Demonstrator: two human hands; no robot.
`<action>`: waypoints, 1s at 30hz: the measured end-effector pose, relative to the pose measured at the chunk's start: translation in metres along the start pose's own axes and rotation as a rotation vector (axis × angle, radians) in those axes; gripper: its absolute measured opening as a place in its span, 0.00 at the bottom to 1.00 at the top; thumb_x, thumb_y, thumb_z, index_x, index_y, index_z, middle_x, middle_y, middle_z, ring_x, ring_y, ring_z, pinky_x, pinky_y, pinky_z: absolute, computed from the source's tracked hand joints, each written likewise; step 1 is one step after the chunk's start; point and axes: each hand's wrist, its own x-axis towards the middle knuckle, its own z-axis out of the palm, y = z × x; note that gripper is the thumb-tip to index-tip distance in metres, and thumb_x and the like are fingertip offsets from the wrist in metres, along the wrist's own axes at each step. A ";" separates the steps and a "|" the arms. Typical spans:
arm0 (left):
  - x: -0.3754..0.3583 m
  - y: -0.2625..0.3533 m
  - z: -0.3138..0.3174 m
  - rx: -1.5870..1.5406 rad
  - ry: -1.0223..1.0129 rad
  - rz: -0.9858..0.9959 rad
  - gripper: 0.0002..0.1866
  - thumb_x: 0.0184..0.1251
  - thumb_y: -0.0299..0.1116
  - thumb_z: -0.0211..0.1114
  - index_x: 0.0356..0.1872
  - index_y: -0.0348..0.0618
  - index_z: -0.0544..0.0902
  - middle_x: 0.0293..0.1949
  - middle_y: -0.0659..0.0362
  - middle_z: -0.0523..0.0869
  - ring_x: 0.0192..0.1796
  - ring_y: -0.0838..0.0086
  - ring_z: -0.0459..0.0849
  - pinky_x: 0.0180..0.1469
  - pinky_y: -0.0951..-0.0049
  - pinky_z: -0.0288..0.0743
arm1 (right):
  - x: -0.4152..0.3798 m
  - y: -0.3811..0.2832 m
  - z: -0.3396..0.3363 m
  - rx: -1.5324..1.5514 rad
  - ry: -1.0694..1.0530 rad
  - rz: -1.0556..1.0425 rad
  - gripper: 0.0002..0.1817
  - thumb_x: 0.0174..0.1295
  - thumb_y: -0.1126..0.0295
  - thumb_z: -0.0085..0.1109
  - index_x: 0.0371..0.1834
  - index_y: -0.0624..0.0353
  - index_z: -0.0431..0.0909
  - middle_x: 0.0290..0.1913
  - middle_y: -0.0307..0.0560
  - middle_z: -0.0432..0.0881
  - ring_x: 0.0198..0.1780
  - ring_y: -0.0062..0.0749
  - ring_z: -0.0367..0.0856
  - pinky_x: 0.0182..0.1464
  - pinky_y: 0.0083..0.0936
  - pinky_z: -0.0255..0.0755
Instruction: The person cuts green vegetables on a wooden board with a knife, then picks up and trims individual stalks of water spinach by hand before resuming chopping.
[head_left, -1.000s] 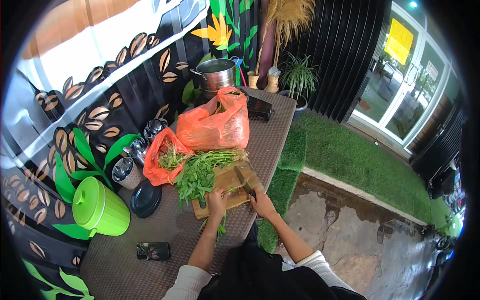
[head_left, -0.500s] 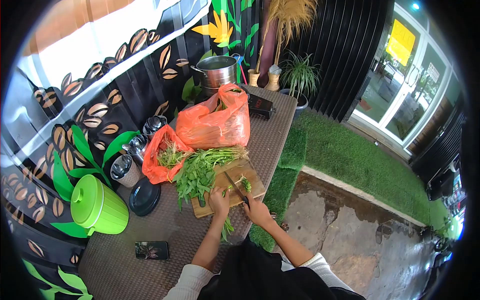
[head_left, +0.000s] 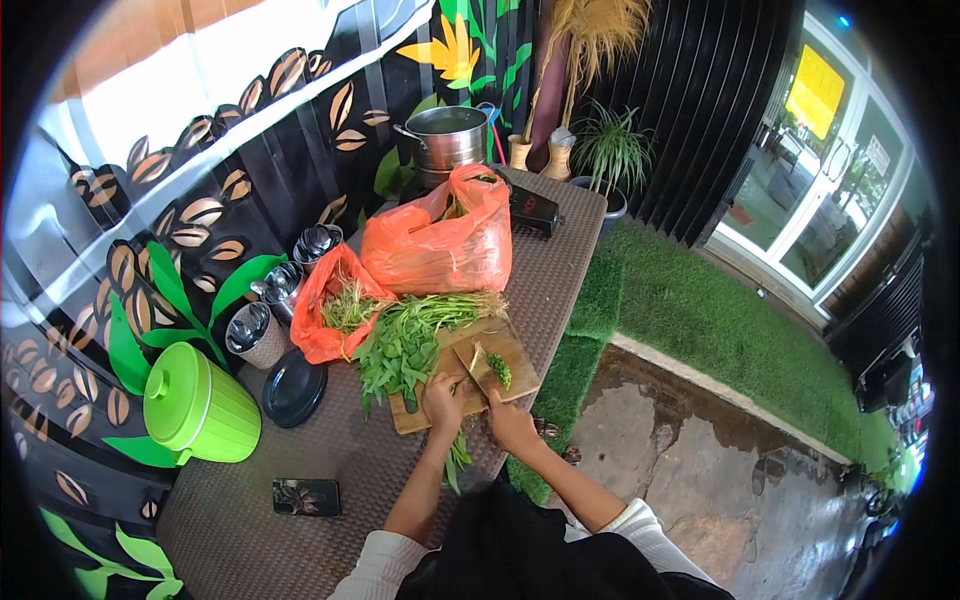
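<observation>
Here, your bench (head_left: 560,262) carries a large orange bag (head_left: 440,245) at twelve o'clock from the cutting board (head_left: 500,345), with a green bin (head_left: 198,408) out at nine o'clock. On the board lies the bunch of leafy greens (head_left: 405,345), stems pointing to one o'clock. Your left hand (head_left: 443,397) presses on the greens at the board's near edge, fingers curled together over them. Your right hand (head_left: 510,420), at three o'clock from it, has its fingers clamped on the knife (head_left: 476,368), whose blade carries chopped bits.
</observation>
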 end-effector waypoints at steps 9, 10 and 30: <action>0.016 -0.004 0.002 0.012 -0.046 0.100 0.10 0.56 0.30 0.67 0.38 0.37 0.85 0.38 0.50 0.83 0.48 0.58 0.79 0.51 0.62 0.73 | -0.007 0.022 -0.035 0.416 0.178 -0.068 0.15 0.66 0.66 0.45 0.50 0.64 0.59 0.30 0.72 0.77 0.36 0.67 0.77 0.37 0.53 0.68; 0.023 -0.001 0.004 -0.045 -0.078 0.081 0.11 0.55 0.30 0.68 0.38 0.36 0.85 0.39 0.47 0.83 0.48 0.57 0.79 0.51 0.61 0.73 | -0.011 0.025 -0.038 0.480 0.215 -0.047 0.15 0.67 0.65 0.45 0.49 0.63 0.59 0.30 0.73 0.76 0.37 0.68 0.76 0.37 0.53 0.66; 0.117 -0.033 -0.065 -0.651 0.391 -0.093 0.13 0.59 0.27 0.67 0.45 0.34 0.82 0.33 0.52 0.86 0.32 0.74 0.84 0.34 0.79 0.76 | -0.013 0.026 -0.021 0.548 0.159 -0.068 0.15 0.67 0.64 0.48 0.48 0.62 0.61 0.31 0.70 0.76 0.38 0.66 0.76 0.36 0.50 0.67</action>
